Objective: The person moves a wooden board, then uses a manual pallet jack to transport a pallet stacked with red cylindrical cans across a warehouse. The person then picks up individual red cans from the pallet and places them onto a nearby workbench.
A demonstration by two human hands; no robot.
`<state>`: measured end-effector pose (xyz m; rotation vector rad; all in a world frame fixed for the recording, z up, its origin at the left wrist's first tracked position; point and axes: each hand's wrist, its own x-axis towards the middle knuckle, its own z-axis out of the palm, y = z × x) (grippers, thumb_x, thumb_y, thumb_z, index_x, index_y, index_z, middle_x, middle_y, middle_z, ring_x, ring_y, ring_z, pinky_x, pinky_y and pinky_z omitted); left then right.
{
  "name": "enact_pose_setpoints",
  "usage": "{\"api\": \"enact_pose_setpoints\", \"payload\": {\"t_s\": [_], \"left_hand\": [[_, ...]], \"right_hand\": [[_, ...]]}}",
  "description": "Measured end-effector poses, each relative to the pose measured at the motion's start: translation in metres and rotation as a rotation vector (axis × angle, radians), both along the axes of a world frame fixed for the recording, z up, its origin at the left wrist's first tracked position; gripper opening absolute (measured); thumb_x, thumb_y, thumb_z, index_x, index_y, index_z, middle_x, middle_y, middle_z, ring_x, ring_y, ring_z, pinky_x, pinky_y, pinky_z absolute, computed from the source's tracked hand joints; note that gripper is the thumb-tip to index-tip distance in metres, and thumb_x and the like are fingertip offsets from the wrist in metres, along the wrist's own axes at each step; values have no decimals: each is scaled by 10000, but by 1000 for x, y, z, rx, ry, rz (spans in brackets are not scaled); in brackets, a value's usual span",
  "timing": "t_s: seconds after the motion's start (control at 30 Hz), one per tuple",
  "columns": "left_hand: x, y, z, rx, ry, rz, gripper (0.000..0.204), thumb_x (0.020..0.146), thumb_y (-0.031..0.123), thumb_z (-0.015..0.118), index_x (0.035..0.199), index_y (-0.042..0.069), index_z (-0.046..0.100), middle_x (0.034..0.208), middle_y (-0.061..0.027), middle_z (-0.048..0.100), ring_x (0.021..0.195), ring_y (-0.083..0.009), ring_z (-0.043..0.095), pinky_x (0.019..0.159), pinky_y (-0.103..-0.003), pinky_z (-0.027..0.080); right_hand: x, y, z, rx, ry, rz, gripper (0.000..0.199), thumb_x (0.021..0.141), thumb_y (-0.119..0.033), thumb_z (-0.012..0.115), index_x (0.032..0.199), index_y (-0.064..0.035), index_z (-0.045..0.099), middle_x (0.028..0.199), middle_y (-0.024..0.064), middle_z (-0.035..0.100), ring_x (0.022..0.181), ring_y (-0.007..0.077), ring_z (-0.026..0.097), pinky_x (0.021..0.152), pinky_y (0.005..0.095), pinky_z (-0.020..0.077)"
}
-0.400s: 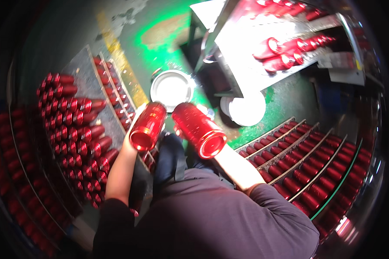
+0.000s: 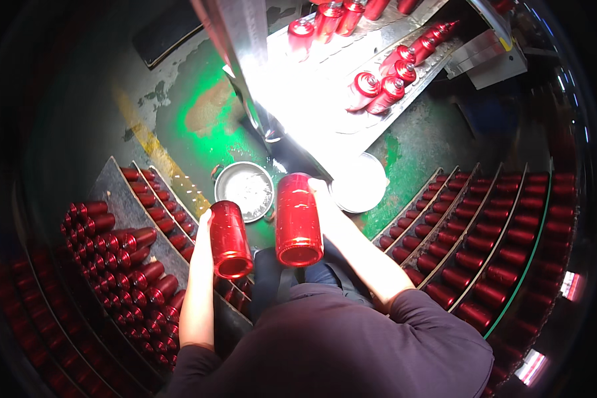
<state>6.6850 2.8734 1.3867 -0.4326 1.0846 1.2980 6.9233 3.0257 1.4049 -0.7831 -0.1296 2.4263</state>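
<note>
In front of my body I hold two shiny red metal bottles, one in each hand. My left hand is closed round the left red bottle, mostly hidden behind it. My right hand grips the right red bottle along its right side, the fingers largely out of sight. Both bottles tilt with their flat ridged ends toward me, and they are apart from each other. A round metal basin stands on the floor just beyond them.
Stacked red bottles lie on a grey board at left. Racks of red bottles curve along the right. Ahead stands a brightly lit metal table with upright red bottles; a white round container sits below its edge.
My view has shifted, bringing the table closer to the middle. The bottles have swung from angled outward to more nearly parallel, and both stay in my hands.
</note>
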Motion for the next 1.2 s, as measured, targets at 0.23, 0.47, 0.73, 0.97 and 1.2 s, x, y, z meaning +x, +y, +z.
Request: {"api": "enact_pose_setpoints", "payload": {"t_s": [0.23, 0.47, 0.73, 0.97, 1.2], "left_hand": [[53, 117, 34, 472, 939, -292, 666, 687, 174, 857, 1246, 4, 538, 1110, -96, 642, 985, -190, 637, 911, -326, 512], [122, 286, -12, 541, 1502, -304, 607, 690, 275, 846, 1162, 31, 554, 1004, -79, 618, 900, -198, 625, 818, -336, 513], [169, 363, -38, 471, 1739, -333, 745, 633, 182, 835, 1293, 148, 491, 1249, -222, 455, 1103, -434, 527, 928, -485, 475], [220, 350, -44, 340, 1444, -378, 1025, 623, 107, 825, 1474, 164, 256, 1441, -335, 204, 1313, -541, 303, 1096, -544, 340], [214, 133, -72, 312, 1183, -336, 745, 723, 79, 724, 1374, 47, 364, 1351, -247, 374, 1238, -437, 439, 1043, -449, 409]], "right_hand": [[85, 128, 40, 1024, -942, -214, 602, 704, -119, 832, 1230, -2, 564, 1100, 87, 649, 979, 172, 626, 906, 310, 505], [59, 226, 35, 1578, -1154, -372, 380, 598, -122, 833, 900, -15, 628, 744, 48, 634, 689, 190, 612, 704, 338, 515], [86, 272, -58, 1633, -1546, -366, 822, 580, -195, 874, 1300, -67, 499, 1191, 183, 511, 1128, 360, 514, 992, 436, 433], [128, 291, -47, 1398, -1622, -257, 1104, 630, -184, 893, 1505, -85, 228, 1445, 283, 313, 1332, 438, 367, 1117, 481, 318], [193, 139, -82, 1053, -1322, -192, 492, 875, 20, 624, 1337, 7, 456, 1228, 138, 536, 1116, 211, 548, 982, 328, 463]]}}
